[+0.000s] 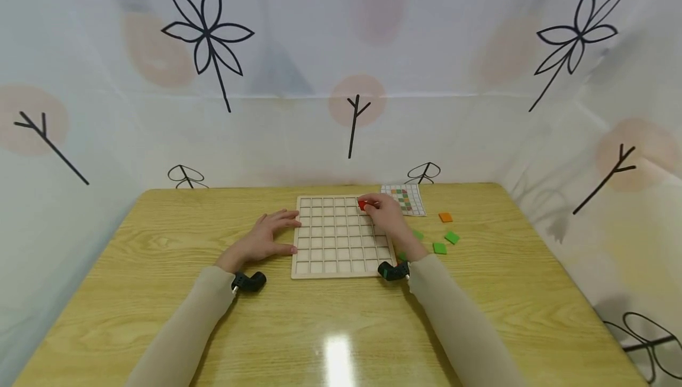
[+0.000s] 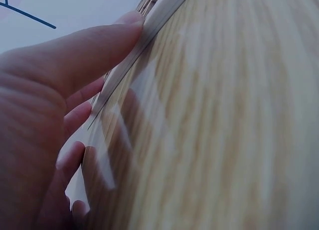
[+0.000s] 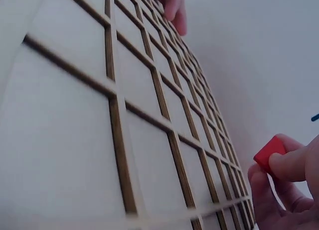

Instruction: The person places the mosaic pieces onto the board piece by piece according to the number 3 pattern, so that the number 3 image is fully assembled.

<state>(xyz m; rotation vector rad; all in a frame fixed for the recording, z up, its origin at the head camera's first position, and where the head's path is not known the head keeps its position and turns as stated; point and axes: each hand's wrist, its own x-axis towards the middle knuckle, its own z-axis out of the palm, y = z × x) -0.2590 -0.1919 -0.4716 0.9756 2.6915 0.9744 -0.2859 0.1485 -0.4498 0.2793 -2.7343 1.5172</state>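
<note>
A wooden grid board with square compartments lies on the table. My right hand pinches a red square tile between thumb and fingers over the board's far right part. In the right wrist view the red tile is tilted, at the fingertips and near the grid's far edge. My left hand touches the board's left edge with its fingers spread. Up close in the left wrist view, the thumb meets the side of the board.
A printed card with a coloured grid pattern lies behind the right hand. Right of the board are an orange tile and several green tiles, some partly hidden by the right arm. A patterned cloth hangs behind the table.
</note>
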